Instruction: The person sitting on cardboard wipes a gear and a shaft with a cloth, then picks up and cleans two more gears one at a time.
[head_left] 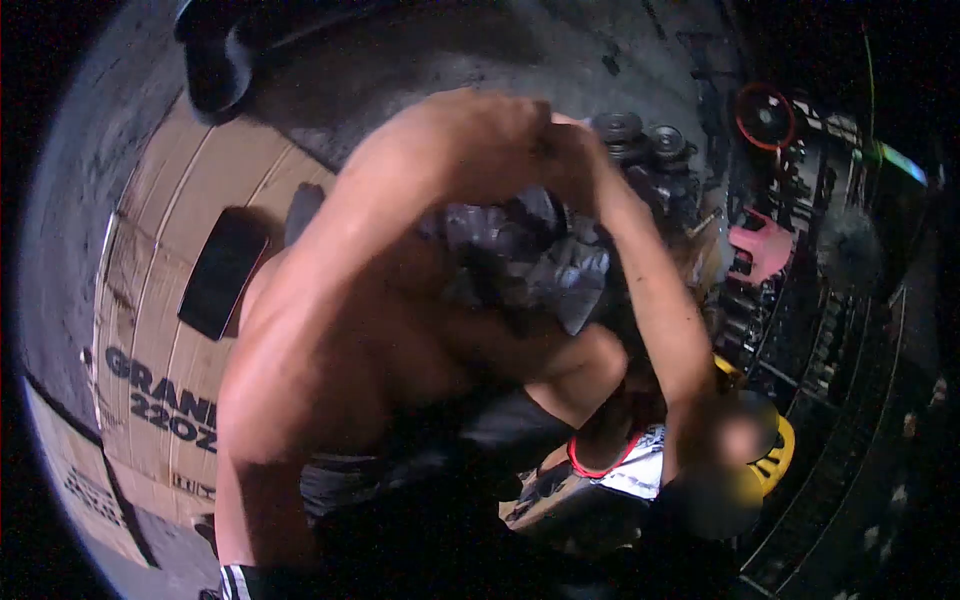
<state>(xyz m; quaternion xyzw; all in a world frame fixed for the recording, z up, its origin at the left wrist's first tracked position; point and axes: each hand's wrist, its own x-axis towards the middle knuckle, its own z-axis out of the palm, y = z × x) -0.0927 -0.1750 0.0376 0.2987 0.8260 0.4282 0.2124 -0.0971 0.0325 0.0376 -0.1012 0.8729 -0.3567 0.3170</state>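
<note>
A bare-backed person crouches close in front of me and fills the middle of the view. Both of that person's arms reach up and their hands meet above a grey, greasy metal engine part; whether those hands hold anything is unclear. One bent knee shows below the part. I cannot make out either of my own hands. It is dim and the view is strongly warped.
Flattened printed cardboard covers the floor at left, with a flat black object on it. Round metal gears lie beyond the hands. A pink block, a red ring and a yellow object sit among dark machinery at right.
</note>
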